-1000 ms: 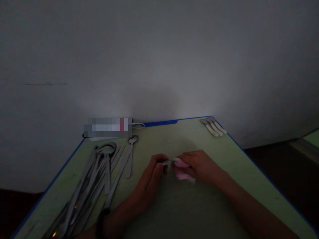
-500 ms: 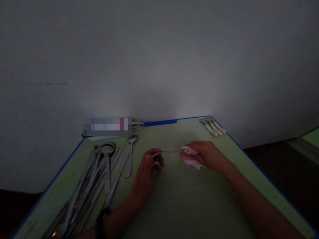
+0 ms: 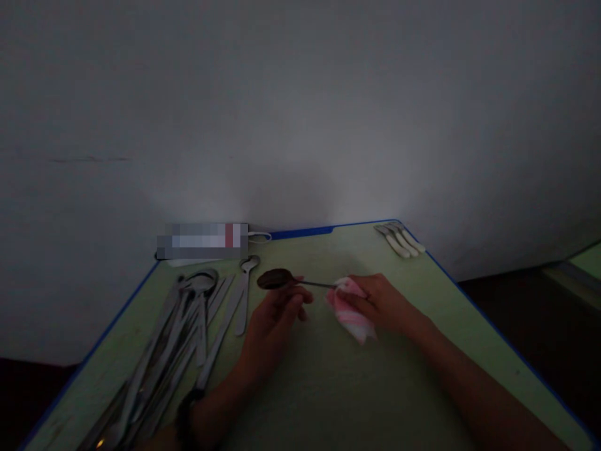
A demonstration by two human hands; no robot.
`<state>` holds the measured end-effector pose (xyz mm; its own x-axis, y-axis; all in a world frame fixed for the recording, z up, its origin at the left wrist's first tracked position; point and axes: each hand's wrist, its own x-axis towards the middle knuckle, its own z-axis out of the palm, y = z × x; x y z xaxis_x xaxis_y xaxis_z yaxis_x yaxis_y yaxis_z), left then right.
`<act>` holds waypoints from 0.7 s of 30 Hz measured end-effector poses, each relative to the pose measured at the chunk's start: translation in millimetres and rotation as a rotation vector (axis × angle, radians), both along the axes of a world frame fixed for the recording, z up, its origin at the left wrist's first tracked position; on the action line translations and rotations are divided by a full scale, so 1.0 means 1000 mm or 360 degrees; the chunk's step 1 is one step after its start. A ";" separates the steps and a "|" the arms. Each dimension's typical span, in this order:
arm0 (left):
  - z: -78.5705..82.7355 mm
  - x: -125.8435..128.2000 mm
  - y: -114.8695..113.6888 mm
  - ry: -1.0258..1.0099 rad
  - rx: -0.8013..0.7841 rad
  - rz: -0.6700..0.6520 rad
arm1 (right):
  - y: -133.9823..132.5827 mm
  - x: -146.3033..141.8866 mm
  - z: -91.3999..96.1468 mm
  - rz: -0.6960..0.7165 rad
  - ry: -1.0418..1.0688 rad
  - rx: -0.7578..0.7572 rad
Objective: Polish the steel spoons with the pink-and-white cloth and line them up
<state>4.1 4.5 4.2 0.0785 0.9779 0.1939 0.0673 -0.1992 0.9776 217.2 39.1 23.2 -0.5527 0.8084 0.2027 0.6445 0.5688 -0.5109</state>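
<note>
The left hand (image 3: 277, 313) has its fingers closed round the neck of a slim metal spoon (image 3: 282, 280) with a dark oval bowl, held level over the middle of the pale green, blue-edged worktop (image 3: 328, 388). The right hand (image 3: 382, 300) pinches a soft, crumpled pink-and-white cloth (image 3: 351, 313) against the end of the spoon's handle. A loose heap of long steel cutlery (image 3: 183, 344), too tangled to count, lies along the left edge, with one short steel spoon (image 3: 245, 294) beside it. Three white-handled utensils (image 3: 402, 239) lie at the far right corner.
</note>
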 end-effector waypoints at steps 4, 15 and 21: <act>-0.003 -0.001 0.001 0.0192 -0.0015 0.0061 | -0.007 -0.008 0.000 0.0130 -0.0032 -0.0038; -0.012 0.000 -0.002 -0.0003 -0.0081 0.0166 | 0.000 0.000 0.003 0.0204 -0.0123 0.0045; -0.013 0.001 -0.003 -0.0113 -0.0118 0.0221 | 0.003 0.007 0.002 0.0169 -0.0057 0.0124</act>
<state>5.4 1.7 -8.7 -0.0698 0.9902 0.1213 0.0197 -0.1202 0.9926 224.1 42.5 25.7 -0.6422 0.7276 0.2412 0.5956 0.6717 -0.4406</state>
